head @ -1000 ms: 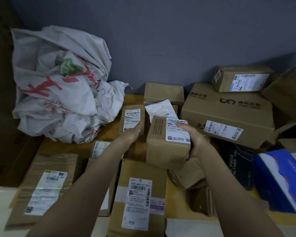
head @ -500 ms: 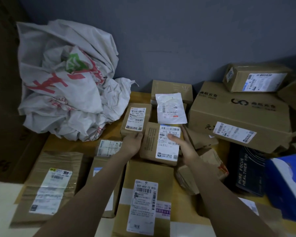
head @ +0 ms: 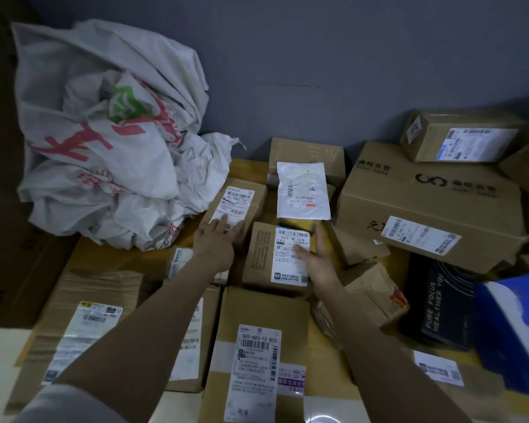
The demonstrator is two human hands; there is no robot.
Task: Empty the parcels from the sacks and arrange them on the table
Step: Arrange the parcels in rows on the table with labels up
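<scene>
A small brown parcel (head: 266, 254) with a white label lies flat on the yellow table (head: 245, 166) among other boxes. My right hand (head: 313, 257) rests on its right side, thumb over the label and fingers along the edge. My left hand (head: 219, 239) lies flat with straight fingers on the near end of another small labelled parcel (head: 242, 196) to the left. Crumpled white sacks (head: 110, 141) with red and green print are heaped at the back left. A white flat pouch (head: 303, 190) lies behind the two parcels.
A large brown carton (head: 434, 203) stands at the right with a smaller box (head: 461, 138) on top. Black and blue packages (head: 507, 325) lie at the far right. Several labelled cartons (head: 257, 346) fill the near table. A grey wall closes the back.
The small parcel was held up in my right hand a second ago; it now lies flat on the table. My left hand has slid onto the left parcel.
</scene>
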